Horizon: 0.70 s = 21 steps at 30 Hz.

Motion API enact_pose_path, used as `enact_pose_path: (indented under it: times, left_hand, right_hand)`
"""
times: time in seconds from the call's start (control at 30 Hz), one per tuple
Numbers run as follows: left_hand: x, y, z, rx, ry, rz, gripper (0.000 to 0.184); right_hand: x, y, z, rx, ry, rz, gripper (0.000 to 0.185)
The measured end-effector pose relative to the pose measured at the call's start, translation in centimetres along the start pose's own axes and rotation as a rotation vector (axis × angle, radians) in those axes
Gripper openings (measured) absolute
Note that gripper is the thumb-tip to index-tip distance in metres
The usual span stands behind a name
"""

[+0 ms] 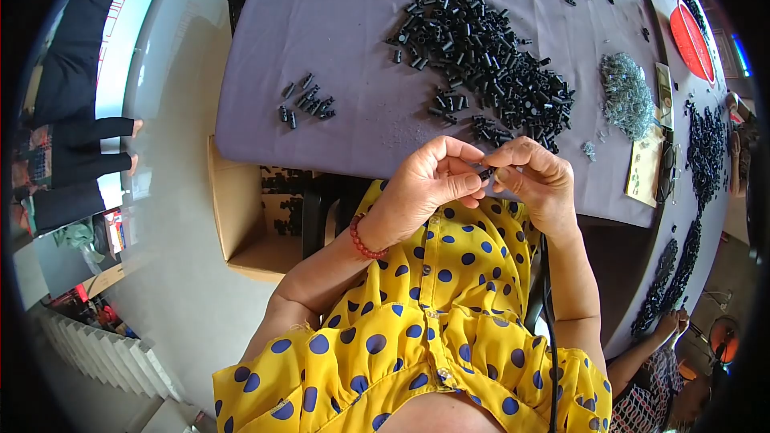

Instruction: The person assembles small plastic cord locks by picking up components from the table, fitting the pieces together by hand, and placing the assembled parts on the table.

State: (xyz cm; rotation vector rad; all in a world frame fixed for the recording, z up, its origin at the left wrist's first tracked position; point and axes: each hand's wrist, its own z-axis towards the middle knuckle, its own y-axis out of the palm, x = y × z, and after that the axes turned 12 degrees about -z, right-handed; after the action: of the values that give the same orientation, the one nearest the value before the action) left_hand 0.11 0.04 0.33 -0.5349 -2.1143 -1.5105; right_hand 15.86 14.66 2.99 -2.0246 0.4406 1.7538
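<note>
- A small black plastic piece [486, 172] is between the fingertips of both hands, just off the near edge of the surface covered in mauve cloth [313, 28], above the lap.
- The left hand [433, 180] is closed in a pinch, thumb against forefinger, on that piece; such a narrow grip would suit something this tiny.
- The right hand [539, 176] pinches from the other side, its fingertips meeting the piece (whether they also hold a second, smaller part is too small to tell). Two opposed pinches would steady it from both ends.
- A big loose heap of short black cylindrical plastic pieces [481, 52] lies just beyond the hands, probably there for a short reach.
- A small scatter of similar black cylinders [309, 103] lies well apart to the left, perhaps so the two groups do not mix.
- A pile of tiny clear-grey parts [627, 95] lies to the right of the heap, seemingly to give the right hand easy access.
- A brown open cardboard box [234, 234] stands below the left part of the surface's near edge, with dark pieces inside (perhaps placed there to leave room above).
- Dark-framed glasses [667, 170] lie at the right, beside a flat yellowish card [642, 167], away from the heap.
</note>
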Motion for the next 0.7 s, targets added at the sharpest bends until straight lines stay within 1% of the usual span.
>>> enact_pose_path:
  times: [0.27,0.57,0.7]
  left_hand:
    - [-0.01,0.04,0.02,-0.007,0.008,0.01,0.027]
    - [-0.02,-0.03,0.03,-0.008,-0.002,0.01,0.027]
    - [-0.13,-0.15,0.07,-0.01,0.002,0.008,0.027]
  right_hand:
    - [-0.14,0.25,0.02,0.013,-0.094,-0.123,0.021]
    - [-0.33,0.26,0.08,0.027,-0.101,-0.133,0.02]
    - [-0.26,0.27,0.16,0.056,-0.138,-0.214,0.019]
